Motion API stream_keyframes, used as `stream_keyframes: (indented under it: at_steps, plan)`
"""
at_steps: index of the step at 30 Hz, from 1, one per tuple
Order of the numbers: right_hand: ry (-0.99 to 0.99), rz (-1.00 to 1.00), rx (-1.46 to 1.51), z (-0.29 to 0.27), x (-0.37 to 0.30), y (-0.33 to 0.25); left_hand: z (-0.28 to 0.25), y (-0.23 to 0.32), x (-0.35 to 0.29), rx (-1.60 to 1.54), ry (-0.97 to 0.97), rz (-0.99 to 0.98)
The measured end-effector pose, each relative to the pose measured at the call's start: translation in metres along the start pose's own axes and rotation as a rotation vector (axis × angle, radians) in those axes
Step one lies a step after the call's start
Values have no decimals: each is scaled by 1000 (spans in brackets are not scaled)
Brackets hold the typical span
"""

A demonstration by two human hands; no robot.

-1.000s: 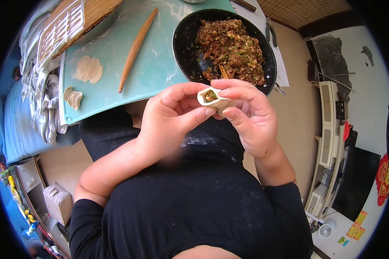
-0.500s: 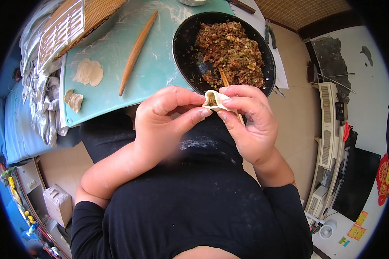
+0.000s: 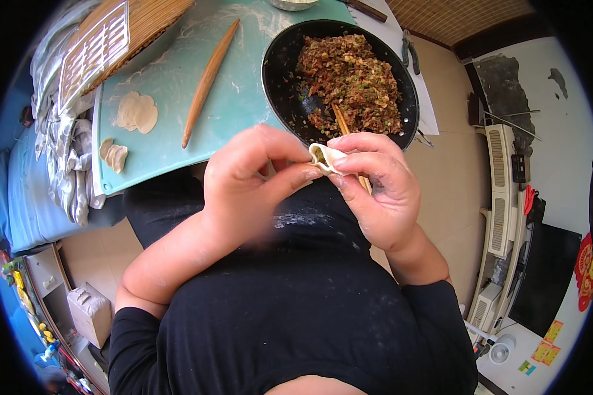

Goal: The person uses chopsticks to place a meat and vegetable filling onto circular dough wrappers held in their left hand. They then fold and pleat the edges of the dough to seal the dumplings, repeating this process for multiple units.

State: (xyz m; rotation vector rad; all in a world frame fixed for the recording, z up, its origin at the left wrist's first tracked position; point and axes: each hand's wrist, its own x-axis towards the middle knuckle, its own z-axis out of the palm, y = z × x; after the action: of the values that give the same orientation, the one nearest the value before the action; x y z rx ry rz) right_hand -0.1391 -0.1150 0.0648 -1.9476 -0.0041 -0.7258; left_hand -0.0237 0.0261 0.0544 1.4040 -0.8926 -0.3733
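Between my hands, above my lap, is a dumpling (image 3: 324, 158) of pale dough, partly folded, with greenish filling showing through its open left side. My left hand (image 3: 250, 174) pinches its left edge between thumb and fingertips. My right hand (image 3: 379, 187) grips its right end, fingers on top and thumb below. Just beyond stands a black pan (image 3: 286, 62) with minced filling (image 3: 356, 76) heaped in it. A pair of chopsticks (image 3: 340, 120) leans in the filling, and the lower ends run behind my right hand.
On the green mat (image 3: 158, 155) lie a wooden rolling pin (image 3: 211, 82), overlapping dough wrappers (image 3: 138, 112) and smaller dough pieces (image 3: 114, 155). A woven tray (image 3: 148, 33) and crumpled cloth (image 3: 62, 158) are at the left. Pliers (image 3: 410, 51) rest past the pan.
The dumpling's opening has narrowed, and its right part is now folded over more. My left hand has shifted slightly while both hands keep their pinch on the dough.
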Motion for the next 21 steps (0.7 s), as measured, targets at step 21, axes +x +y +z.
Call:
stream_keyframes:
  at_steps: [21]
  plan:
    - [-4,47,88,-1,-2,1,-3,-10,8,339,13,454]
